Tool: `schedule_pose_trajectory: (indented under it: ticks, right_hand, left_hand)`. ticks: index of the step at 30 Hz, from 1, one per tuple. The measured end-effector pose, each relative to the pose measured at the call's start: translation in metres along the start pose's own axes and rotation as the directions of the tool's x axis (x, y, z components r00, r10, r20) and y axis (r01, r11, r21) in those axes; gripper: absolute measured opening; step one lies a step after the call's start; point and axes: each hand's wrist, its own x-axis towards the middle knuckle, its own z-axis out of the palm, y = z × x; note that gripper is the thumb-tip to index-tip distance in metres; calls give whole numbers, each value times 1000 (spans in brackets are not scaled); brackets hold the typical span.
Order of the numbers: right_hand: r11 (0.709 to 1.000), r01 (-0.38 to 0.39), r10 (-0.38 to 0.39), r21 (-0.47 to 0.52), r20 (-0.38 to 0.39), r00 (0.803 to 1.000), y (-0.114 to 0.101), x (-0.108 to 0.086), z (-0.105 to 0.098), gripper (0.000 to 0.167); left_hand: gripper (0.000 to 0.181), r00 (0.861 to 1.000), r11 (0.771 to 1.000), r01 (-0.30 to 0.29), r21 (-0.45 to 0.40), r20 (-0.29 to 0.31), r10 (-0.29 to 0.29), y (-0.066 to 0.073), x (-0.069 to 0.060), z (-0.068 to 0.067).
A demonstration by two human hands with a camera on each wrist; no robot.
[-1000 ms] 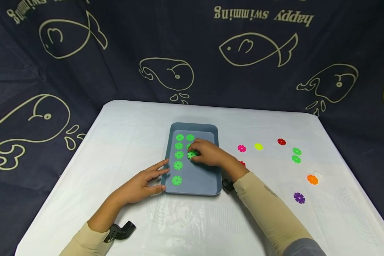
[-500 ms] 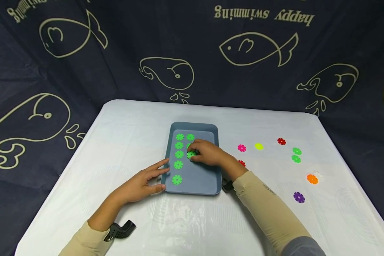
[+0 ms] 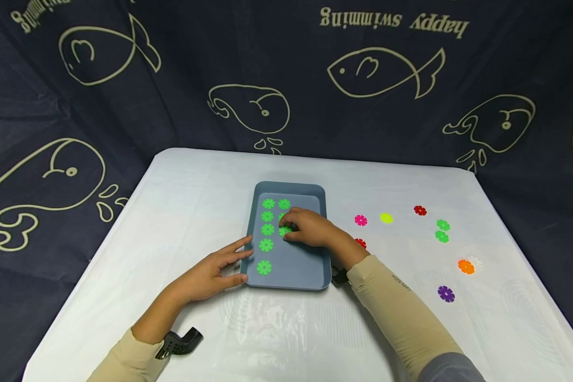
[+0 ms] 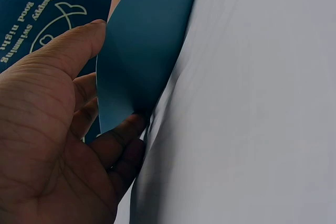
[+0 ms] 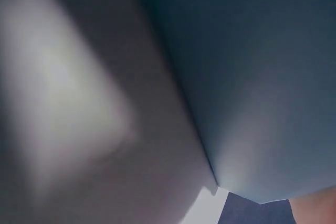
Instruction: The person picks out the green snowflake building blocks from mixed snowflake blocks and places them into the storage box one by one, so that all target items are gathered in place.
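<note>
A blue-grey tray (image 3: 310, 265) lies on the white table, holding several green notched discs: a column (image 3: 266, 244) along its left side and a shorter second column (image 3: 284, 203) beside it. My right hand (image 3: 310, 228) is inside the tray, its curled fingers and thumb pinching a green notched disc (image 3: 284, 231) low in the second column; the hand partly covers the disc above. At the tray's left edge, my left hand (image 3: 215, 273) has its fingers spread. In the left wrist view its fingers (image 4: 123, 135) touch the tray's outer wall (image 4: 142, 40). The right wrist view shows no fingertips.
Loose discs lie right of the tray: pink (image 3: 361, 220), yellow (image 3: 386, 218), dark red (image 3: 420, 210), two green (image 3: 442, 236), orange (image 3: 466, 266), white (image 3: 476, 262) and purple (image 3: 446, 294). A red disc (image 3: 360, 243) is partly behind the right forearm. A dark fish-print cloth (image 3: 305, 132) hangs behind.
The pinched green disc has shifted slightly left and now looks flatter against the tray floor. Both hands stay almost in place.
</note>
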Motion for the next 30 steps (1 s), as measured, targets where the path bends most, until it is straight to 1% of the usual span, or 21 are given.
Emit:
schedule_pose_trajectory:
  ticks: [5,9,16,24,30]
  right_hand:
    - [1000,-7,7,-2,1,1000,0,0,0,28]
    - [1000,-10,10,-3,1,1000,1,0,1,28]
    - [1000,-20,20,-1,0,1000,2,-1,2,26]
    - [1000,-4,4,23,-17,1000,4,-2,1,28]
    - [998,21,-19,51,-30,999,5,-2,1,28]
  left_hand:
    - [64,1000,1000,-10,5,-4,10,0,0,0]
    - [65,1000,1000,6,-8,1,-6,1,0,0]
    - [65,1000,1000,8,-10,4,-8,1,0,0]
    - [67,1000,1000,20,-14,9,-20,1,0,0]
    - [66,1000,1000,17,-9,8,-17,1,0,-1]
